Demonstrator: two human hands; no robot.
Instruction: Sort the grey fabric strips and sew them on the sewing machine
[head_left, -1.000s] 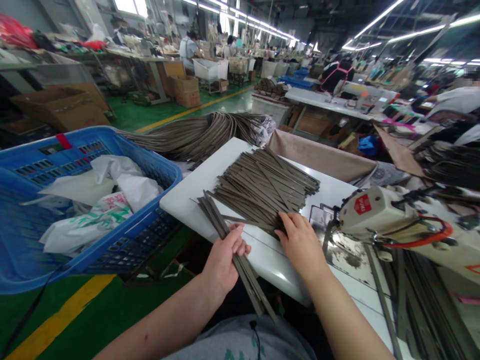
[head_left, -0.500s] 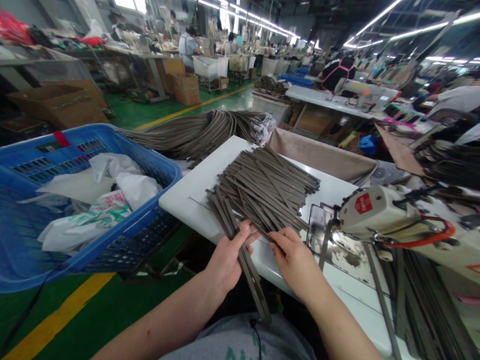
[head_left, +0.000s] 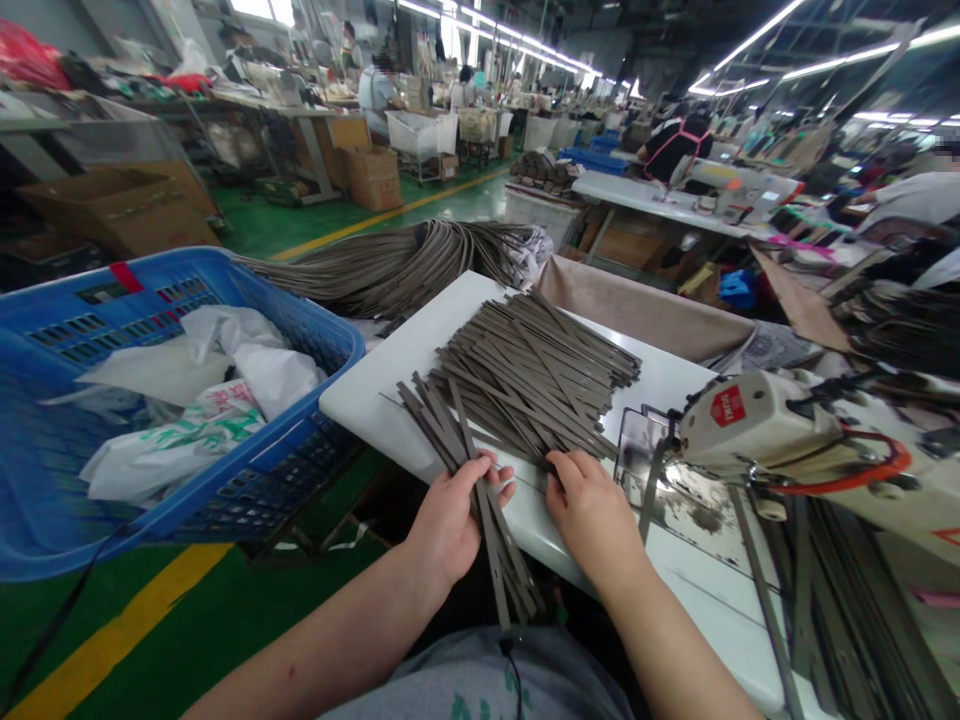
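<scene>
A loose bundle of flat grey-brown strips [head_left: 431, 420] is gripped in my left hand [head_left: 448, 515], thumb on top. The strips fan out over the table's near edge, and their lower ends hang toward my lap. My right hand [head_left: 594, 508] is closed in a pinch at the near edge of a heap of the same strips [head_left: 540, 370]. Between its thumb and forefinger is the end of one strip, mostly covered by the fingers. The heap lies crisscrossed on the white sewing table [head_left: 367, 390].
A sewing machine [head_left: 780, 430] stands right of my right hand, with more strips [head_left: 847, 600] beside it. At left is a blue basket [head_left: 300, 310] holding white plastic bags [head_left: 172, 440]. Long strips [head_left: 405, 260] are draped behind the table. Other people work farther back.
My left hand has shifted slightly left and down, and its bundle is more fanned out. My right hand has moved slightly right, away from the left, at the heap's edge.
</scene>
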